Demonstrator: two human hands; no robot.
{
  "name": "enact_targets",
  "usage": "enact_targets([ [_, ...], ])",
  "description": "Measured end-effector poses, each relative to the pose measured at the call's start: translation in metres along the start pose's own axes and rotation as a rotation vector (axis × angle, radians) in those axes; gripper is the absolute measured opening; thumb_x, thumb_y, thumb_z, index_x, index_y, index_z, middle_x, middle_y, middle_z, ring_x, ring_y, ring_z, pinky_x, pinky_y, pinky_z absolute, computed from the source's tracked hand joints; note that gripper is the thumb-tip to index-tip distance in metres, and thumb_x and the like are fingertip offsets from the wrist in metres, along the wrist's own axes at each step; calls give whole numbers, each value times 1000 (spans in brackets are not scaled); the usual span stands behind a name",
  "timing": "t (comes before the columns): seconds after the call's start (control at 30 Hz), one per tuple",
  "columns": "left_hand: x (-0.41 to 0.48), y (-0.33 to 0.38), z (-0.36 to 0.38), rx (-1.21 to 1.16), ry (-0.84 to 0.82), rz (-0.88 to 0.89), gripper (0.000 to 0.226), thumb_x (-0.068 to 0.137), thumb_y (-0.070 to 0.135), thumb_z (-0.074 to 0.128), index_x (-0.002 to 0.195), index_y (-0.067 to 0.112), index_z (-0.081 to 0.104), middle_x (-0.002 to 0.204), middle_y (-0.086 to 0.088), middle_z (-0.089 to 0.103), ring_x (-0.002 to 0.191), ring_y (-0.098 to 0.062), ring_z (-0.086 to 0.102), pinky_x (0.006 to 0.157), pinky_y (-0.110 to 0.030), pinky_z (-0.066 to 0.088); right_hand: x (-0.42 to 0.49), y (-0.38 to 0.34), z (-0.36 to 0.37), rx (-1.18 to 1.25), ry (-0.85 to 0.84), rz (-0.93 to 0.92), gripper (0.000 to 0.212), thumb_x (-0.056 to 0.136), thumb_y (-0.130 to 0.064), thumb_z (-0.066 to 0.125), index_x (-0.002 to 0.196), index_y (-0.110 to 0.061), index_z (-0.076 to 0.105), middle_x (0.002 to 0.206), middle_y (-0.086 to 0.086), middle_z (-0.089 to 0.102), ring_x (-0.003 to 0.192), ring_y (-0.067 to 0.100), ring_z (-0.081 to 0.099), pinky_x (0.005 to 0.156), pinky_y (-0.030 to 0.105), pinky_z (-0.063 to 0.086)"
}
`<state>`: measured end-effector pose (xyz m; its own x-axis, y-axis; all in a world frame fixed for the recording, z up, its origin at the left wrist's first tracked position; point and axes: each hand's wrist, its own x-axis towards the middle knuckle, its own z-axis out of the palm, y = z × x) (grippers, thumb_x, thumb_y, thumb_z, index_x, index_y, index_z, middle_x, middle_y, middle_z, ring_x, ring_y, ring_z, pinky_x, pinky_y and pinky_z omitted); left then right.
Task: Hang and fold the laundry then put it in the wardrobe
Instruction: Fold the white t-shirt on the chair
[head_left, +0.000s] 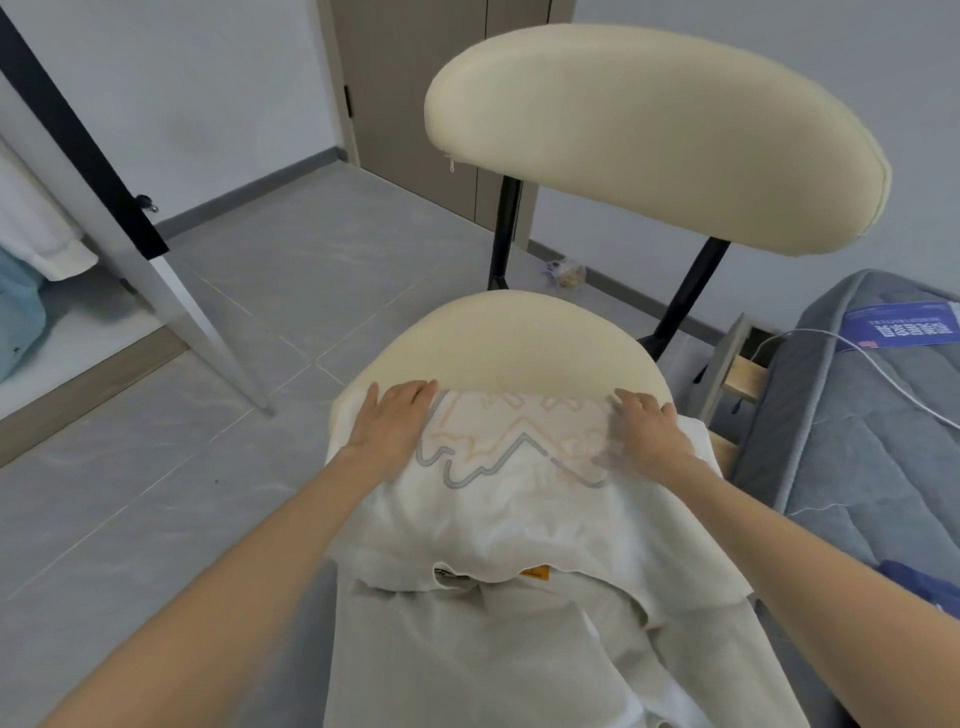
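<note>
Centre frame, we are pressing a white T-shirt (509, 519) onto the chair seat (509, 338): left hand (392, 421) flat, fingers together; right hand (647, 428) too blurred to tell. Likely light, limp cloth; we are favouring its far corners.

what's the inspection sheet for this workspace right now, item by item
surface: cream chair seat, far part bare, near part under the shirt.
job's things: white shirt with a wavy line print, spread over the seat and hanging off its near edge.
clutter: small wrapper on the floor behind the chair; blue leaflet on the grey mattress.
grippers: left hand flat on the shirt, fingers straight; right hand on the shirt too, blurred, seems flat.
cables: white cable across the mattress.
surroundings: grey tiled floor, closed door, white frame leg at the left.
</note>
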<state>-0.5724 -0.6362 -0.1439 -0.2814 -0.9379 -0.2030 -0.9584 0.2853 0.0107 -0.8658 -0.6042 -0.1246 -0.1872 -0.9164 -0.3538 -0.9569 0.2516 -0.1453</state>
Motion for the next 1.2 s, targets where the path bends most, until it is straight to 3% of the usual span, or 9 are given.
enact_targets([
  [0.1,7,-3,2,13,98,11,60,93,3,39,147,17,20,141,-5,32,129,-26,35,113,-42,16,15,19,-2,27,-56,-30,58,90,-20,55,143,-14,31,139,11,36,120,33,46,97,41,41],
  [0.27,19,-13,5,-142,174,-49,26,98,21,42,122,16,50,117,-7,50,108,-27,46,89,-33,30,23,34,5,133,49,3,36,98,-22,44,133,-12,43,132,10,40,105,29,55,84,31,38],
  [0.43,27,-8,-3,-113,134,-129,17,99,23,41,110,14,50,115,-4,51,111,-25,44,87,-34,31,28,41,5,123,141,-42,25,99,-30,41,117,-15,51,113,7,57,93,27,60,82,36,46],
  [0.53,36,-6,-14,-101,189,-141,5,97,14,39,97,15,43,105,-5,59,101,-27,49,77,-33,29,38,39,-6,199,206,-44,16,99,-26,41,105,-14,49,85,9,64,74,28,62,74,43,53],
  [0.63,58,-6,-35,-113,265,-122,7,95,10,37,93,17,39,95,-9,63,92,-30,53,72,-32,25,58,35,-22,265,309,-47,13,98,-24,42,99,-13,48,75,8,63,65,28,61,69,43,55],
  [0.83,124,-11,-76,-59,466,-111,10,94,8,40,96,17,42,100,-8,61,95,-30,51,73,-32,22,110,18,-63,444,489,-97,15,100,-14,39,104,-2,47,104,14,50,80,33,54,73,43,46],
  [0.9,145,-13,-91,-60,531,-134,10,94,7,40,97,16,44,101,-10,61,96,-31,51,72,-33,21,129,12,-80,466,535,-116,17,99,-9,36,108,1,46,112,18,46,82,31,48,73,36,39],
  [0.97,160,-14,-104,-61,589,-147,10,94,7,41,99,14,45,101,-12,61,96,-32,51,72,-34,22,142,6,-96,494,586,-122,17,99,-6,35,111,2,46,116,20,45,81,26,42,70,26,29],
  [1.2,147,-16,-122,-85,701,-85,9,92,4,45,98,11,48,96,-12,52,89,-32,47,73,-35,26,132,10,-111,525,634,-164,15,99,-8,39,109,0,47,114,19,45,79,23,40,67,27,28],
])
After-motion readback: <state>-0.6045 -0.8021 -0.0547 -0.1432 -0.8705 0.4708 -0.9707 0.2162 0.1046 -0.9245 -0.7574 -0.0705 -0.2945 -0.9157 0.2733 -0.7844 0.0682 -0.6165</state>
